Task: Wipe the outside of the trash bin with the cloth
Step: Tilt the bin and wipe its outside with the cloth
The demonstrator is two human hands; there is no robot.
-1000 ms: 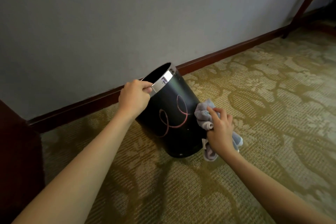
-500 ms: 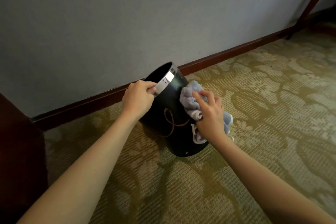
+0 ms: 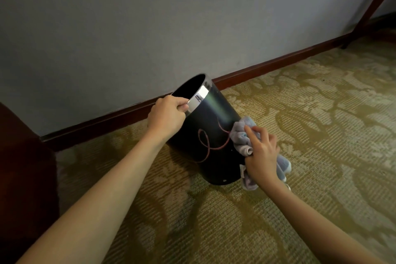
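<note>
- The black trash bin [image 3: 205,135] stands on the patterned carpet [image 3: 300,178] just in front of the dark wooden baseboard [image 3: 278,64], tipped so its open mouth leans toward the wall and the person's left.
- The left hand [image 3: 166,117] has its grip closed on the bin's shiny metal rim band [image 3: 198,97], fingers curled over the edge, and appears to be what keeps the bin tilted.
- The right hand [image 3: 262,154] has its grip closed on a bunched grey-blue cloth [image 3: 242,137], pressing it against the bin's right flank, low on the wall; loose ends of the cloth hang below and behind the hand.
- A reddish looping line [image 3: 205,141] sits on the bin's front face. Whether it is a mark to be removed or decoration I cannot tell.
- Progress, as a judgement: wiping is under way on the right side only. The front face, the left side under the holding hand, the rim band and the far side toward the wall show no clear sign of being done, so most of the outside probably remains.
- The bin will likely need turning to bring the hidden far side within reach.
</note>
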